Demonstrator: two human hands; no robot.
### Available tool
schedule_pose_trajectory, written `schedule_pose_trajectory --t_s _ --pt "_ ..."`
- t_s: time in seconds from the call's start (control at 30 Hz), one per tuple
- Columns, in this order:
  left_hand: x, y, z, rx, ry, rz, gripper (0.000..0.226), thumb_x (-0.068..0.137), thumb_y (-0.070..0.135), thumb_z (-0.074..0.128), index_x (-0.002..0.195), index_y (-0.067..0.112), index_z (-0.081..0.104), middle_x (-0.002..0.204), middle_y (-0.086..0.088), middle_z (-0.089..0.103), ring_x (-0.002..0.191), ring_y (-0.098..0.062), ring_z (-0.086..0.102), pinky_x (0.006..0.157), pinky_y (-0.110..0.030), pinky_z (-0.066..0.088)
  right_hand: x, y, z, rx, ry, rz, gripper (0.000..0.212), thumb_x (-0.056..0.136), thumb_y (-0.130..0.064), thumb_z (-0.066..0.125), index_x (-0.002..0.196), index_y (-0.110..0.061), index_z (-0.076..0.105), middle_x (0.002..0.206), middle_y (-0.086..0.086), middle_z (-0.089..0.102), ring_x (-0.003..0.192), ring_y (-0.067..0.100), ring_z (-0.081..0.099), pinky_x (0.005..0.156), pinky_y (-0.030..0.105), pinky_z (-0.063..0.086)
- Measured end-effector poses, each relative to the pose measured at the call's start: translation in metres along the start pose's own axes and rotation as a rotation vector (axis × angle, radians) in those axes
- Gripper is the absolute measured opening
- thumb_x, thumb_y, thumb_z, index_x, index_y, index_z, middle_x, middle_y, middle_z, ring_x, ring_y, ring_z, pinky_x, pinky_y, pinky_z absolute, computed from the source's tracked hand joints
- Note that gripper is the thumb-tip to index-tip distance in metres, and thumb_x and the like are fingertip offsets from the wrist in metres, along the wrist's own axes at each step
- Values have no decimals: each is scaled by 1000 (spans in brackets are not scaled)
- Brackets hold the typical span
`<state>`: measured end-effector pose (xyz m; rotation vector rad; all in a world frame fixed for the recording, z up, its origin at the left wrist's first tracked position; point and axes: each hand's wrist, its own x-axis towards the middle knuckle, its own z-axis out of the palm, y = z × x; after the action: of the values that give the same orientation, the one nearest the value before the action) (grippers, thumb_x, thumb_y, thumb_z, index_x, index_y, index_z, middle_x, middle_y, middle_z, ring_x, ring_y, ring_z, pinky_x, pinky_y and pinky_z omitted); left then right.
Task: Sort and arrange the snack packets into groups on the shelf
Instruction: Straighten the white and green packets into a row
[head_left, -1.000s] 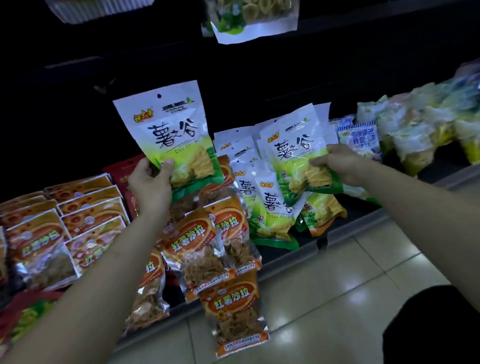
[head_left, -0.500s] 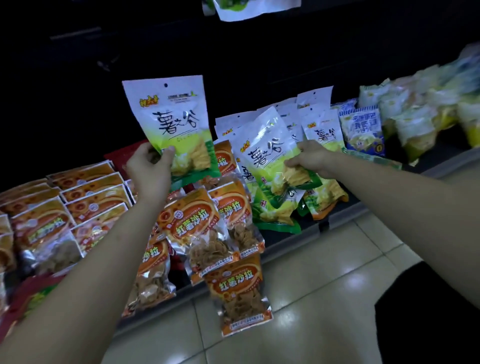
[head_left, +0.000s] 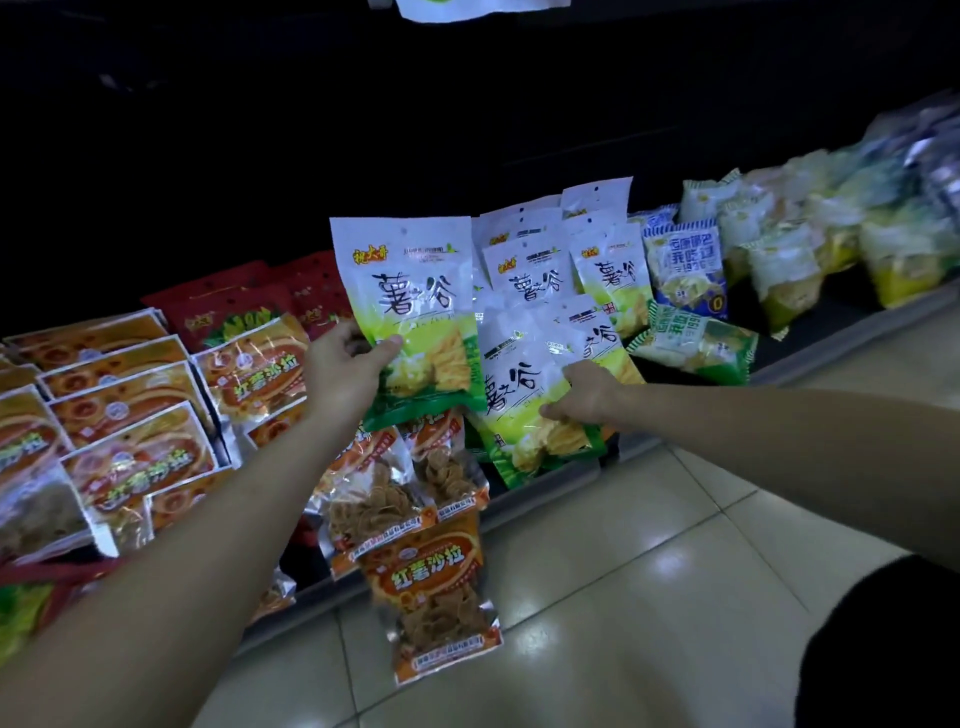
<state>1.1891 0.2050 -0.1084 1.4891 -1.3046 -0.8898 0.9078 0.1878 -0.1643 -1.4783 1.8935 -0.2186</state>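
Left arm raised at centre frame, left hand (head_left: 347, 364) pinching upright green packet (head_left: 415, 317), right arm reaching in from right, right hand (head_left: 582, 393) gripping tilted packet (head_left: 524, 400) on shelf (head_left: 857, 312)

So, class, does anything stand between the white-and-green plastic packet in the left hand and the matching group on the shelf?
No separate obstacle shows. The left hand holds the white-and-green plastic packet raised beside the matching group; only the right hand, gripping a second packet, lies at its front.

The floor (head_left: 649, 597) is laid with large, glossy beige tiles, and thin dark grout lines run diagonally across it. Soft patches of light glare on several tiles. Black clothing (head_left: 883, 654) fills the lower right corner, over the tiles.
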Motion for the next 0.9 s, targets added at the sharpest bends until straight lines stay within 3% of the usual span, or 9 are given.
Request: schedule_pose_trajectory --t_s 0.07,0.17,0.3,0.37,0.5,0.63,0.73,0.83,0.9 --pt "-4 -6 2 -6 -4 -64 24 90 26 74 104 9 64 99 -12 67 91 -20 64 82 -47 51 7 4 -6 8 -14 -6 84 86 -42 73 147 0 32 146 17 43 126 34 49 99 41 46" --pt "-10 -12 6 -45 -20 -115 28 88 21 75 114 14 66 107 -2 71 100 -19 68 91 -39 53 21 19 3 138 -53 11 80 79 -40 80 141 -4 46 139 15 52 125 34 52 99 41 48" --pt "-22 -19 23 -48 -84 -103 24 89 18 73 111 23 65 106 7 71 96 -8 69 82 -26 52 51 40 37 420 -67 28 90 59 -42 89 134 -8 54 135 10 59 119 32 58 100 47 51" --pt "-30 -25 31 -67 -90 -111 24 90 19 72 112 26 66 107 9 72 96 -5 69 81 -24 51 56 29 42 488 -31 -9 80 63 -38 89 130 -9 57 128 7 63 111 31 61 96 45 53" --pt "-44 -40 39 -130 -27 -167 22 89 22 73 109 30 68 108 7 74 101 -13 70 88 -38 53 58 -3 29 555 2 -110 26 81 -18 80 99 -11 63 77 6 60 74 28 63 69 39 56" --pt "-47 -50 39 -81 -25 -193 26 89 25 74 113 27 66 106 6 74 100 -15 70 90 -42 55 63 -5 24 626 -24 -147 42 84 -15 77 119 2 61 88 8 66 85 28 68 86 39 58" --pt "-52 -56 41 -60 -70 -190 30 90 21 72 119 24 63 108 5 72 99 -15 70 86 -38 55 56 5 18 567 0 -167 31 84 -18 78 102 3 65 65 2 65 75 24 66 87 44 58" --pt "-56 -62 47 -17 -85 -186 31 90 17 72 120 15 64 106 2 73 95 -14 70 86 -38 57 50 13 13 273 83 -241 56 82 -33 79 115 9 61 98 22 70 97 37 66 93 53 52" --pt "-55 -67 52 21 -105 -168 30 89 14 73 119 13 65 107 0 73 96 -17 70 88 -41 58 45 15 11 -17 176 -271 62 81 -45 77 118 1 59 99 20 68 98 35 64 88 47 52"
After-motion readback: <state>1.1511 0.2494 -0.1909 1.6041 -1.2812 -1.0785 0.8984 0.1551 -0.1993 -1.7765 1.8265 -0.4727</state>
